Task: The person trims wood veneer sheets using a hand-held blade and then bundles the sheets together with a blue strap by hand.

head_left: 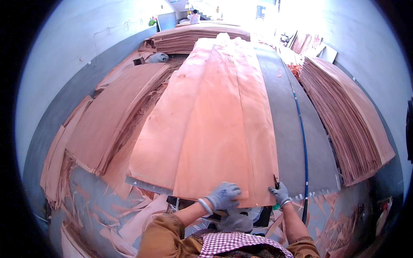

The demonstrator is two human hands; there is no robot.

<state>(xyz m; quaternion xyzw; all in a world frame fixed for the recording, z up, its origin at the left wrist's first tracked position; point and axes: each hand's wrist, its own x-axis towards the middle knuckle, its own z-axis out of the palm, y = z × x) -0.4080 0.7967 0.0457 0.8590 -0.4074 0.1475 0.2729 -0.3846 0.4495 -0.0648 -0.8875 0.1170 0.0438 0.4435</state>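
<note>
Long pinkish-tan wood veneer sheets (pixel 211 142) lie overlapping on a grey-topped table (pixel 297 142), their near ends at its front edge. My left hand (pixel 223 195), in a grey glove, rests over the near end of the middle sheet with its fingers stretched out to the right. Also gloved in grey, my right hand (pixel 281 194) is at the near right corner of the veneer. It is closed round a small dark tool (pixel 275 179), whose tip points away from me along the veneer's right edge. The tool's exact kind is too small to make out.
A blue rod (pixel 303 146) lies lengthwise on the table's right part. Tall veneer stacks stand at the right (pixel 348 120), the left (pixel 116 112) and the far end (pixel 198 38). Torn veneer scraps (pixel 129 219) litter the floor. Another person (pixel 194 18) is far off.
</note>
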